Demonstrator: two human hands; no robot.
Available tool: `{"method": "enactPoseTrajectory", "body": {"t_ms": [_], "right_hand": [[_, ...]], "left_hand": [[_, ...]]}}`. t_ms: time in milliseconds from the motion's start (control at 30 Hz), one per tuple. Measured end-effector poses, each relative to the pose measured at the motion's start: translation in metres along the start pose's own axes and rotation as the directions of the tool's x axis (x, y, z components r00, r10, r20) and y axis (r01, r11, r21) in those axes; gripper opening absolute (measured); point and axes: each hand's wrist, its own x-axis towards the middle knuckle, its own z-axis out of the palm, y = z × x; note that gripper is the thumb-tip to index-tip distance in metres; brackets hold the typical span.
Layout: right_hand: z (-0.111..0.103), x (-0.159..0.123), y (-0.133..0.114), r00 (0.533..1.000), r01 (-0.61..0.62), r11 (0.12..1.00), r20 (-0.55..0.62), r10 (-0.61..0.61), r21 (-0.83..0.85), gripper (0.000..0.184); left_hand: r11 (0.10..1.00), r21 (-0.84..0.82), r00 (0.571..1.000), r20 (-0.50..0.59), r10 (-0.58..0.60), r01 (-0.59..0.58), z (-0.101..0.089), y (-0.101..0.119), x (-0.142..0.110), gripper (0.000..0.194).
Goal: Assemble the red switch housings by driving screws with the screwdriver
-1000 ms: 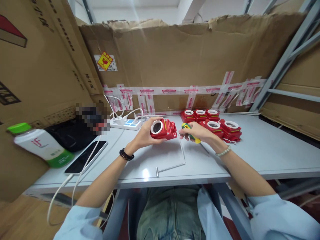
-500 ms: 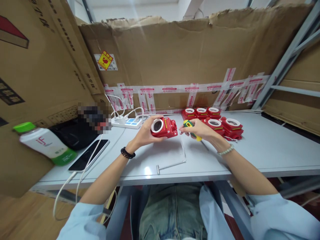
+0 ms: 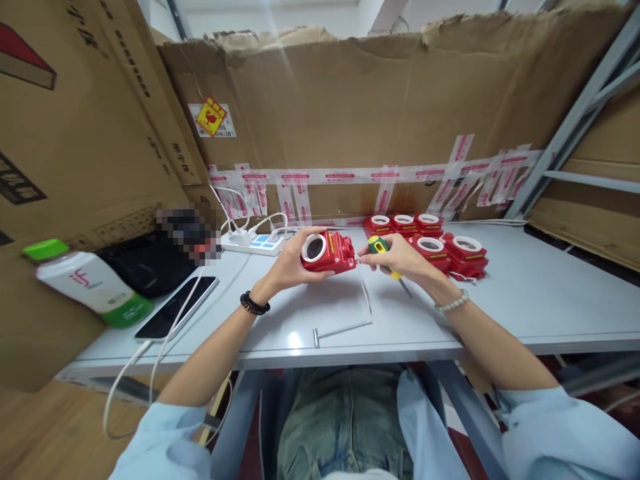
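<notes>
My left hand (image 3: 289,264) is wrapped round a red housing (image 3: 340,253) with a white ring on its face, lifted above the table. In my right hand (image 3: 403,257) is a screwdriver (image 3: 378,246) with a green and yellow handle, its shaft pointing down toward the tabletop. The thumb and fingertips of that hand are pinched close to the right end of the housing, by a small bright bit too small to make out. A thin pale cord (image 3: 367,297) runs down from there to a slim T-shaped metal rod (image 3: 345,329) lying on the table.
Several more red housings (image 3: 467,257) stand at the right on the white table (image 3: 540,287). At the left are a power strip (image 3: 260,245) with white cables, a phone (image 3: 177,307), a bottle (image 3: 95,287) and a black bag (image 3: 145,267). Cardboard (image 3: 320,113) walls the back.
My right hand has moved slightly left, bringing its fingertips up to the end of the housing. The left hand still holds the housing, almost unmoved.
</notes>
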Motion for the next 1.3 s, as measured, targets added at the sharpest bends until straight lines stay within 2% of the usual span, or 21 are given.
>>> {"method": "enactPoseTrajectory", "body": {"t_ms": [433, 967, 1300], "right_hand": [[0.009, -0.001, 0.003, 0.994, 0.06, 0.99, -0.084, -0.071, -0.13, 0.022], [0.016, 0.0, 0.009, 0.962, 0.129, 0.987, -0.23, -0.148, -0.094, 0.026], [0.019, -0.001, 0.007, 0.966, 0.123, 0.992, -0.228, -0.124, -0.019, 0.033]], "left_hand": [[0.999, 0.031, 0.999, 0.022, -0.04, 0.039, 0.001, 0.001, 0.0, 0.076], [0.998, 0.025, 0.998, -0.022, -0.058, 0.058, 0.003, 0.002, -0.001, 0.076], [0.997, -0.009, 0.996, -0.035, -0.08, 0.08, 0.004, 0.004, 0.0, 0.075]]}}
